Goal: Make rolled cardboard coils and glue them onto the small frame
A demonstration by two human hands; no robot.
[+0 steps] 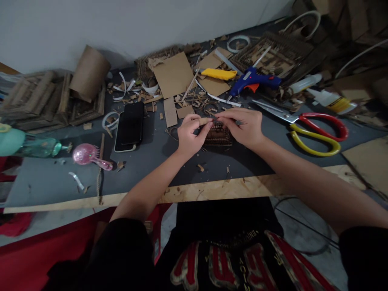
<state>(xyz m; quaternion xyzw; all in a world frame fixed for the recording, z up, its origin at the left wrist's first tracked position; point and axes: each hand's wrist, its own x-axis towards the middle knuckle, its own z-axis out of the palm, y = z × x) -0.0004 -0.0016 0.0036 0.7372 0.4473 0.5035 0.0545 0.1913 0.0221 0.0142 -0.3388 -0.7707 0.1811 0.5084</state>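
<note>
Since the fingertips meet in front of the person, left hand [191,135] has thumb and fingers pinched on a small tan piece [205,121], probably cardboard. Right hand [245,125] has thumb and forefinger drawn close together at that piece's far end; can't tell whether they grip it or something dark beside it. Two-handed pinch likely keeps the small part steady. Brown box [217,139] sits on the dark tabletop [212,159] just below the fingers, presumably there to stay within reach. Glue gun [250,80] lies beyond the right hand, nose toward the person; scissors [295,119] lie to the right with handles outward, seemingly handy for that side. Yellow cutter [220,74] rests on cardboard farther back. Phone [129,124] lies left of the left hand, on top of another pale-edged one, apparently out of the way.

Hard to make out: box's upper part and sides, covered by hands; fingertip contact, small and dim. Green bottle [36,145] is cut off at the left edge. Scraps behind overlap too much to sort.
</note>
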